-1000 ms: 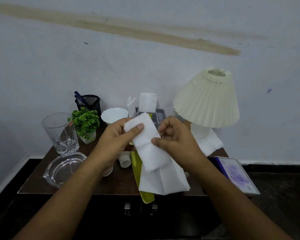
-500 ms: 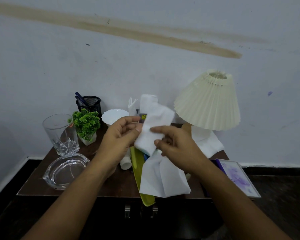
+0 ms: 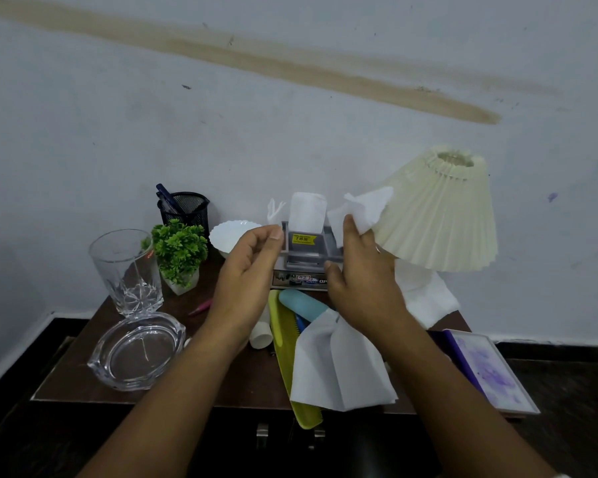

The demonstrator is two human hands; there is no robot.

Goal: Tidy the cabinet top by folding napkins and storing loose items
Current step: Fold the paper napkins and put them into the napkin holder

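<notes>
Head view: the napkin (image 3: 361, 208) is up in the air, bunched and half open, just in front of the lampshade (image 3: 439, 215) and above the right end of the napkin holder (image 3: 311, 251). The right hand (image 3: 359, 281) alone has it, thumb and fingers clamped on its lower edge. The left hand (image 3: 252, 267) hovers just left of the holder with fingers loosely curled around nothing.

A folded napkin (image 3: 308, 212) already stands upright in the holder. A loose napkin (image 3: 339, 367) lies at the front of the tabletop (image 3: 256, 381), hanging slightly over the edge.

The step in hand looks like folding this piece so it can join the one in the holder. To do it well, the free hand should retake the loose corner, pull the sheet flat, match edge to edge and press the crease. The sheet should also stay clear of the lampshade, which it nearly brushes.

Half a second ago both hands held the napkin low, directly in front of the holder. Since then the left has let go and the right has swung it up and to the right. A second ago it was a neat flat strip; now it is crumpled.
</notes>
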